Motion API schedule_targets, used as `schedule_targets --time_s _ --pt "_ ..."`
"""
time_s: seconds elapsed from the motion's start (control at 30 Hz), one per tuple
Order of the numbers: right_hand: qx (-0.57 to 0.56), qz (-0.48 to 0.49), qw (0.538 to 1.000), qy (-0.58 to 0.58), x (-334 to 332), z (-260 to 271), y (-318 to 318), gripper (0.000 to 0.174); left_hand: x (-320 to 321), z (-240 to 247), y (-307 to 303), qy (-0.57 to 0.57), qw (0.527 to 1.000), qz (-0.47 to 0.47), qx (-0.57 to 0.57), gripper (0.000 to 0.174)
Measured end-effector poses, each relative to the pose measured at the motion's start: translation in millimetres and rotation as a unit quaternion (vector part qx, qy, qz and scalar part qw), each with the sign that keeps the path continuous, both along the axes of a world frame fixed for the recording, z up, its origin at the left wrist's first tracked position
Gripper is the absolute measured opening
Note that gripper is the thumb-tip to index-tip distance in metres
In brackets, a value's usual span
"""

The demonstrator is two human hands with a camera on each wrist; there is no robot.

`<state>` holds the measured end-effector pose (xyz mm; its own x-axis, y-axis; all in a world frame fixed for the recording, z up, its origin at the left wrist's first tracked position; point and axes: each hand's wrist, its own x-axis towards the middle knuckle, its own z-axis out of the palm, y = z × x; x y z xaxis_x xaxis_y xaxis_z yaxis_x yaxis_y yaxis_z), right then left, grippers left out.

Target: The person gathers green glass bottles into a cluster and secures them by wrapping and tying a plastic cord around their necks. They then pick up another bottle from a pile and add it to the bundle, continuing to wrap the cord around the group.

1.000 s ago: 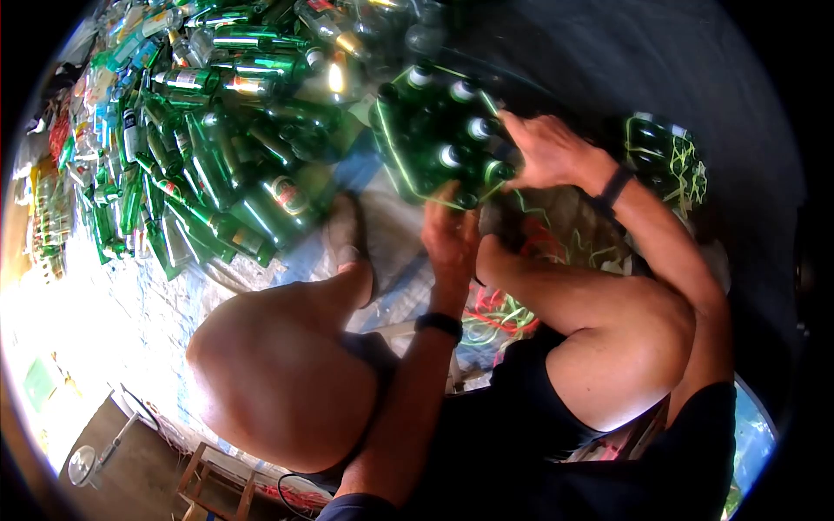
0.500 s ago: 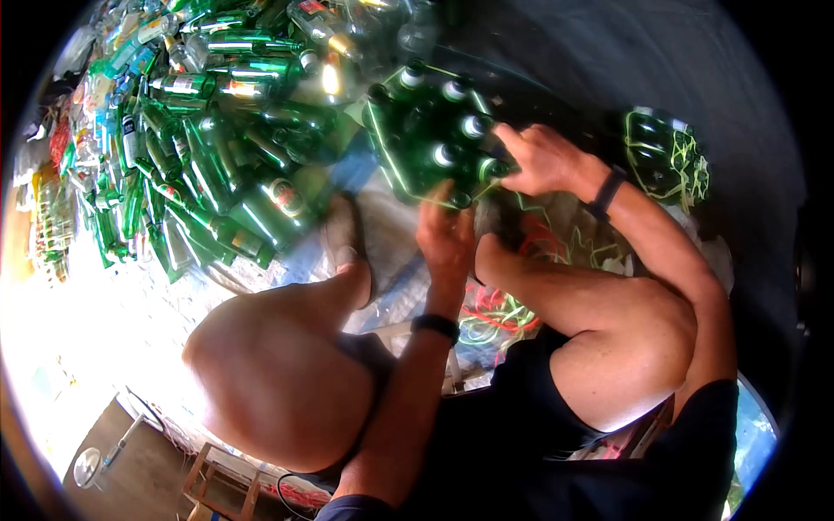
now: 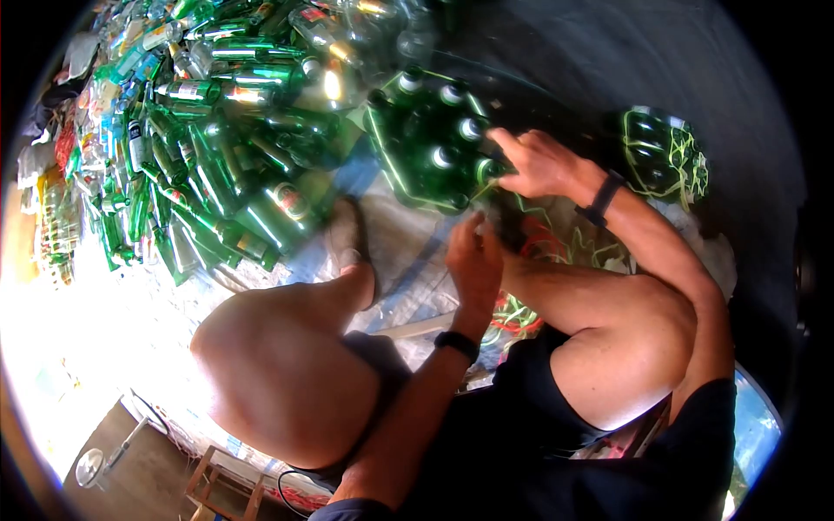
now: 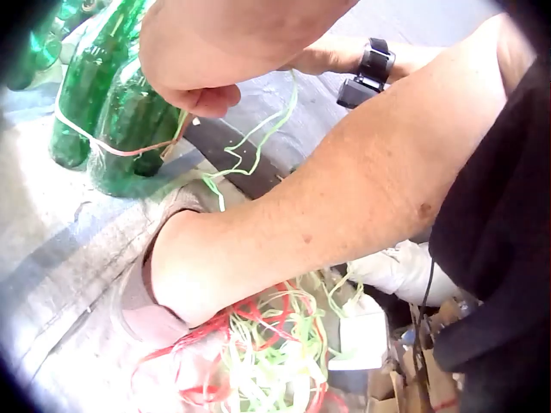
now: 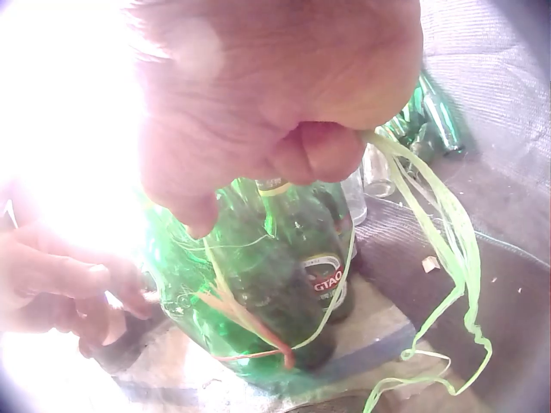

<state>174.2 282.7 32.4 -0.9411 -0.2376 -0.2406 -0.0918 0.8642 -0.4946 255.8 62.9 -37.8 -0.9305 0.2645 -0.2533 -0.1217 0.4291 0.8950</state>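
Observation:
A bundle of green bottles (image 3: 426,143) stands upright with green twine around the necks; pinkish twine (image 4: 99,144) circles it lower down. My right hand (image 3: 543,165) is at the bundle's right edge, fingers curled on light green twine (image 5: 443,228) that hangs in long loops beside the bottles. Just below the bundle is my left hand (image 3: 476,256), its fingers loosely bent and apart from the bottles in the right wrist view, with no held thing visible. In the left wrist view, part of the left hand (image 4: 232,52) hides the bottles' upper ends.
Loose bottles (image 3: 234,165) are heaped at the left. Another tied bundle (image 3: 651,152) lies at the right. Tangled red and green twine (image 4: 275,344) is near a foot (image 4: 146,292). A wooden stool (image 3: 228,486) stands at the lower left.
My left hand has drawn back from the bundle's lower edge, moving down and slightly right. My right hand has shifted slightly left, still at the bundle's right edge.

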Motion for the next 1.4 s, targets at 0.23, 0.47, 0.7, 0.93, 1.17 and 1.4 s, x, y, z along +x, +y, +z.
schedule_targets --time_s 0.23,0.47,0.7,0.93,1.17,1.4 --pt "0.006 -0.012 0.999 0.039 11.3 -8.4 -2.3 0.051 -19.1 19.2 44.9 0.124 0.991 0.026 0.045 0.049" --pt "0.046 -0.02 0.995 0.089 27.1 -21.5 -6.7 0.035 -22.4 8.6 56.7 0.059 0.989 0.041 0.126 0.052" --pt "0.061 -0.011 0.992 0.109 30.0 -15.8 -11.4 0.03 -32.4 7.3 65.9 0.089 0.979 0.067 0.169 0.047" --pt "0.067 0.003 0.99 0.122 43.6 -22.1 -8.2 0.022 -35.0 2.2 70.5 0.07 0.973 0.09 0.203 0.044" --pt "0.143 0.034 0.986 0.082 58.6 -10.1 -21.0 0.015 -33.5 -0.1 74.1 0.053 0.965 0.129 0.221 0.042" --pt "0.175 0.075 0.974 0.122 55.8 9.6 -34.5 0.009 -31.3 1.5 74.0 -0.022 0.96 0.142 0.239 0.047"
